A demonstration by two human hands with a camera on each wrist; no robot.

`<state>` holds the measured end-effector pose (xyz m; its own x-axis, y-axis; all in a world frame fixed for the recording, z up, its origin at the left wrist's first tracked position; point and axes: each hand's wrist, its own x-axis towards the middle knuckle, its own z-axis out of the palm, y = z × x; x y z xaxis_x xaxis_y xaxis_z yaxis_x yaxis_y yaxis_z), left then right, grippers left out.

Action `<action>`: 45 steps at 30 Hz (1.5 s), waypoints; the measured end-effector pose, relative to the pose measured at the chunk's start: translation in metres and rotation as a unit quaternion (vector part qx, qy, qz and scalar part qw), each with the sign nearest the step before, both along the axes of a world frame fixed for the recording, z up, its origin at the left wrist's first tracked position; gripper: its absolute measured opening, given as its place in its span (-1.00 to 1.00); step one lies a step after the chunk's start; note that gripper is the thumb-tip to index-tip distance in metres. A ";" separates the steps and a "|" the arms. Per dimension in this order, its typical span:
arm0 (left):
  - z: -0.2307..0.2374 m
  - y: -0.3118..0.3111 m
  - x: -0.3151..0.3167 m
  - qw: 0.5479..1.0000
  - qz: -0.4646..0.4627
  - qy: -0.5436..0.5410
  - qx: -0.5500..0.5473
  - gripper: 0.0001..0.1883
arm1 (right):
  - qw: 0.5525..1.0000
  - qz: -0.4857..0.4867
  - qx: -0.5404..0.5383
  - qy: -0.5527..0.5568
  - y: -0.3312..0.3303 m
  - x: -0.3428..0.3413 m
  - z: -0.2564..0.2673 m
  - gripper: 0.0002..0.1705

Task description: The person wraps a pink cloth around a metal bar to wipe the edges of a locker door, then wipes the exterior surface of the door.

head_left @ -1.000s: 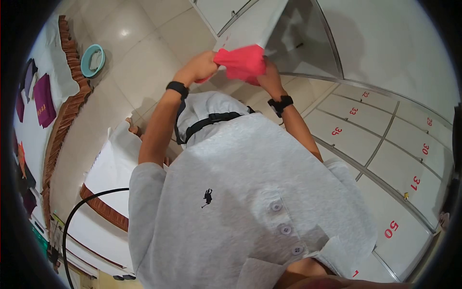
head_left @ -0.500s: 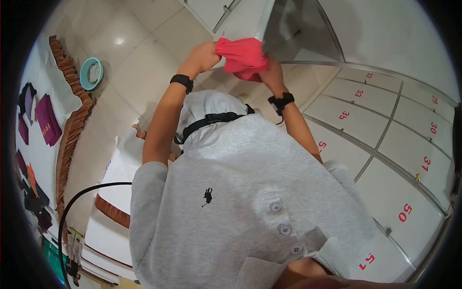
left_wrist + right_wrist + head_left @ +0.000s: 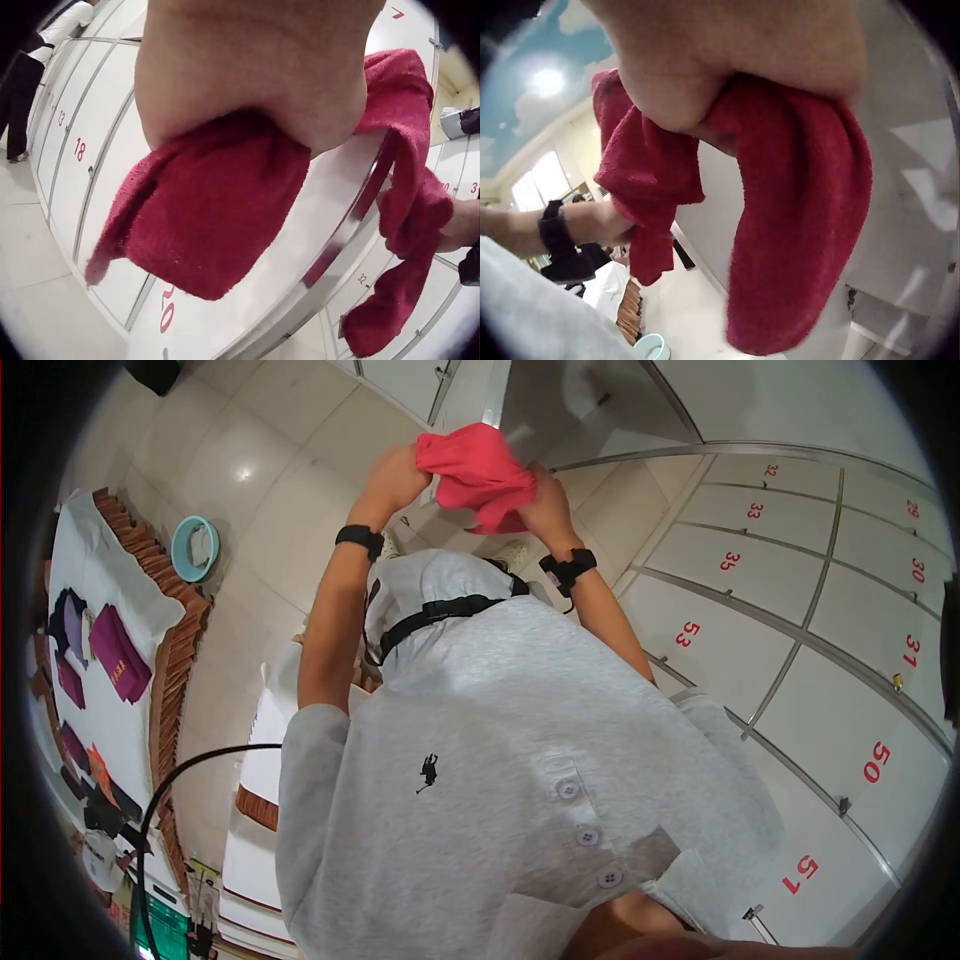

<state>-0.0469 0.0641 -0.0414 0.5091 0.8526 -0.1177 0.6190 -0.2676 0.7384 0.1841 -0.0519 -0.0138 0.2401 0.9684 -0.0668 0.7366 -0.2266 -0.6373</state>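
A red towel [image 3: 478,468] is stretched between my two hands in front of my waist. My left hand [image 3: 396,480] grips one end, its fingers curled into the cloth. At the other end, my right hand [image 3: 547,512] holds it in a closed grip. In the left wrist view, a loose flap of the towel [image 3: 217,214] hangs below the left fist. From the right fist, a longer rounded piece of the towel [image 3: 802,225] droops in the right wrist view. The fingertips of both hands are hidden in the folds.
White numbered lockers [image 3: 725,560] line the right side, and an open compartment [image 3: 590,410] lies just beyond my hands. To the left, a table with a white cloth [image 3: 140,575] bears folded purple cloths [image 3: 118,655]. A light-blue basin [image 3: 195,548] sits on the tiled floor.
Both hands keep their grip on the towel and have moved slightly up and left in the head view. The room has shifted in view, with the table and basin now lower.
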 end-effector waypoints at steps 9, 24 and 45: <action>0.060 -0.030 -0.005 0.993 -0.033 -0.101 -0.060 -0.65 | 0.992 0.044 0.096 0.066 0.015 0.050 -0.013 -0.60; 0.106 -0.039 -0.003 0.865 -0.031 -0.375 -0.331 -0.19 | 0.933 -0.063 0.020 0.354 -0.038 0.067 0.052 -0.41; 0.111 0.019 0.008 0.981 -0.040 -0.097 -0.163 0.01 | 0.857 0.144 -0.087 0.487 0.023 0.084 0.101 -0.06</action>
<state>-0.0385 0.0830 0.0698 0.6129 0.7421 -0.2715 0.4456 -0.0408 0.8943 0.2680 -0.0292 0.0875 -0.2592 0.9332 -0.2489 -0.0835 -0.2784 -0.9568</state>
